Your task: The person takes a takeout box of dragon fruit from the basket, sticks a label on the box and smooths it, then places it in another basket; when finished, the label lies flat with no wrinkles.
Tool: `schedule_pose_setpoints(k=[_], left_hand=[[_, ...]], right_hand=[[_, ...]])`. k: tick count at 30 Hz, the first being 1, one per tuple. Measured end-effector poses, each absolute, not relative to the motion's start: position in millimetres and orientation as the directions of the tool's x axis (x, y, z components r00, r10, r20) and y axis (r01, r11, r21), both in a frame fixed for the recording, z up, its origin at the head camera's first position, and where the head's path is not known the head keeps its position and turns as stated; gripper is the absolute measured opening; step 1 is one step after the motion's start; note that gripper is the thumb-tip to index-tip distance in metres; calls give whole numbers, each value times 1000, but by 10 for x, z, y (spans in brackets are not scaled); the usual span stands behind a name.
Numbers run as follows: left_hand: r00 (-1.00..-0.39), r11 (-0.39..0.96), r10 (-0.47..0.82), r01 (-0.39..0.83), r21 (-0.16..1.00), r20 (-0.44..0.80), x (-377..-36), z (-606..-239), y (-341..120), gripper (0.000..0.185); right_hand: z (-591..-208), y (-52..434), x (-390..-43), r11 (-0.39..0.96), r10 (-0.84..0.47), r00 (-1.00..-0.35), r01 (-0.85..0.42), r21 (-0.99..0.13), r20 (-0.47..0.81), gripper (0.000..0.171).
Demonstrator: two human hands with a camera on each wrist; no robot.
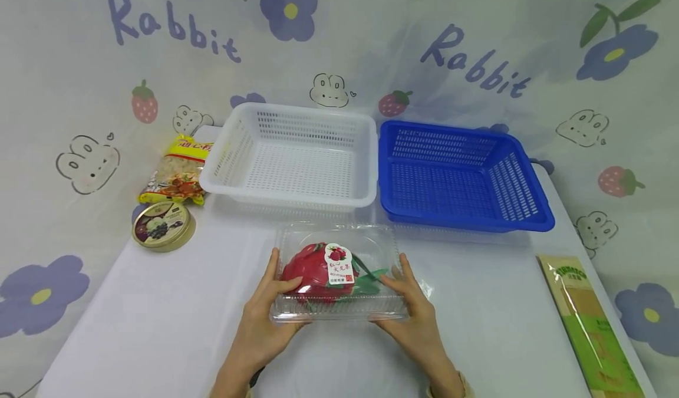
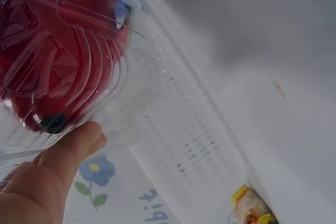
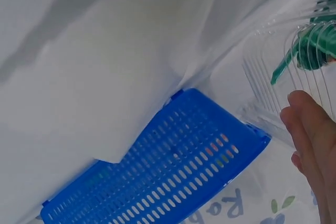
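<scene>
Your left hand [image 1: 263, 321] and right hand [image 1: 416, 318] clasp the clear box [image 1: 339, 268] at its ends, near the table [image 1: 159, 327] front. Inside: a red dragon fruit [image 1: 313, 274] with label. Behind stand a white basket [image 1: 292, 156] and blue basket [image 1: 456, 174].

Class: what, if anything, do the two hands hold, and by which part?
The clear fruit box, held by its two short ends: left hand, right hand.

Baskets [image 1: 297, 156] – two; clamshell box [image 1: 339, 271] – one
</scene>
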State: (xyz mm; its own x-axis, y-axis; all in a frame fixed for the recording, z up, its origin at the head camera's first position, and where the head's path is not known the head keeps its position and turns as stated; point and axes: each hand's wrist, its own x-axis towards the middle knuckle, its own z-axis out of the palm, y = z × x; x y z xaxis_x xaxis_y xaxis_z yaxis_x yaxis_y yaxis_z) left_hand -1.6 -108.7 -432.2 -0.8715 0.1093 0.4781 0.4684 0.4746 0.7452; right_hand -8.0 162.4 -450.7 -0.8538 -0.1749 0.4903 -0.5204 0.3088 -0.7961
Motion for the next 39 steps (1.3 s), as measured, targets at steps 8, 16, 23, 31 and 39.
schedule_pose_setpoints(k=[8,16,23,31,39], left_hand=[[-861,402,147,502,765,488,-11,-4190,-1028,67],[-786,317,191,616,721,588,-127,-3968,-886,64],[-754,341,211,653,676,622,-313,-3778,-670,63],[-740,267,230,673,690,632,-671,-3644,-333,59],[-715,240,241,699,674,656,-992,-3573,-1,56]], right_hand=[[-4330,1691,-24,250,-159,-841,-541,-803,517,76],[-4068,1835,-12,265,-119,-833,-551,-791,541,77],[-3860,2049,-132,294,-96,-825,-557,-777,556,79],[-3665,2348,-349,361,-57,-803,-571,-737,594,66],[-3557,2626,-540,445,-12,-798,-544,-711,603,71]])
